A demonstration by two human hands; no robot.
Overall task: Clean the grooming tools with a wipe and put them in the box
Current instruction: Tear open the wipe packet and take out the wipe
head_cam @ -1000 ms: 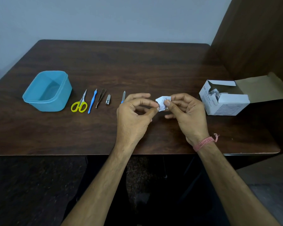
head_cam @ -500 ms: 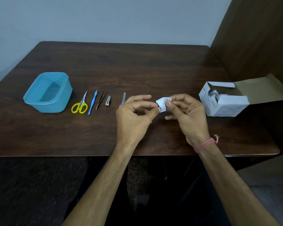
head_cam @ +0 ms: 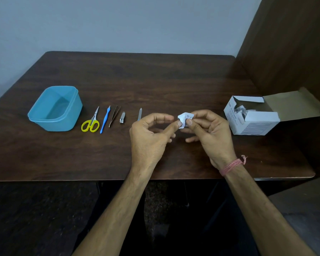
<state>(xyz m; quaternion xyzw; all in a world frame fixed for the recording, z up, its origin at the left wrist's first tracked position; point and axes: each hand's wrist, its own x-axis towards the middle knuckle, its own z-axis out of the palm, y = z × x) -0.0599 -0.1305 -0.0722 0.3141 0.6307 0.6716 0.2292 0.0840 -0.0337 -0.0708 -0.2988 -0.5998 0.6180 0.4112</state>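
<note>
A small white wipe packet is pinched between the thumbs and fingers of my left hand and my right hand, above the table's middle. Left of my hands lies a row of tools: yellow-handled scissors, a blue-handled tool, dark tweezers, a metal nail clipper and a nail file, partly hidden behind my left hand. An open, empty blue plastic box stands at the far left.
A white cardboard carton of wipe packets stands open at the right, its flap pointing right. The dark wooden table has a wood panel wall along its right side and a grey wall behind.
Both hands stay on the packet; the fingers have shifted slightly and the packet looks more crumpled. The view has tilted a little.
</note>
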